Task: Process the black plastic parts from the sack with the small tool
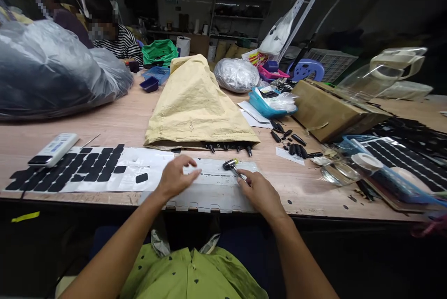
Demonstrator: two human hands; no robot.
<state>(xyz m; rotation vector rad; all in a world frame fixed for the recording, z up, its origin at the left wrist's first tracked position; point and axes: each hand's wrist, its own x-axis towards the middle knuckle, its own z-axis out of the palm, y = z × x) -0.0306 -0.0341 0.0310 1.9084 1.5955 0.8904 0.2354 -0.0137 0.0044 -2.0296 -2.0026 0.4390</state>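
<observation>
My right hand (261, 193) is wrapped round the metal handle of a small hammer (230, 164), whose dark head has a yellow end. The hammer head is over a pale translucent sheet (216, 194) at the table's front edge. My left hand (176, 177) hovers by the sheet's left part, thumb and fingers apart with nothing visible between them. To its left, a white backing sheet (131, 157) carries rows of black rounded patches (91, 164) and one single black patch (141, 178). Ahead, a yellow sack (199, 103) lies with small black parts (226, 146) at its mouth.
A white power bank-like device (56, 149) rests on the patches. Loose black pieces (296, 145), a cardboard box (335, 108) and a blue-rimmed tray (401, 168) are on the right. A large plastic bag (59, 71) bulges at left. Two people (111, 33) sit beyond it.
</observation>
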